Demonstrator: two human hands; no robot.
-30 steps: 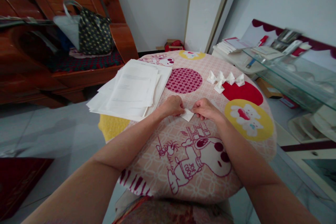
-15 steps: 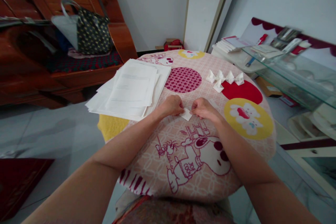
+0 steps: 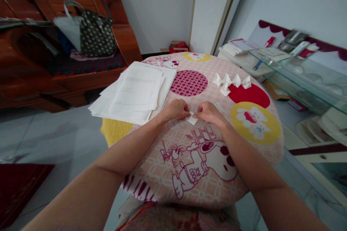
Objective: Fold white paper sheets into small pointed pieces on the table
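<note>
A small folded piece of white paper [image 3: 192,119] lies at the middle of the round table, between my two hands. My left hand [image 3: 177,109] is closed, its fingertips pinching the paper's left edge. From the other side, the curled fingers of my right hand [image 3: 208,112] press on the paper's right part. Several folded white paper shapes [image 3: 225,82] stand grouped beyond my right hand. To the left of my left hand rests a stack of white paper sheets [image 3: 135,90], some with faint print.
A patterned pink cloth [image 3: 162,166] covers the table. At right stands a glass shelf [image 3: 306,79] with cups and papers near it. A wooden bench [image 3: 89,79] holding a dark patterned bag [image 3: 97,32] is at the back left.
My right hand has shifted slightly left, its fingertips now farther over the small paper. The left hand stays nearly in place.
</note>
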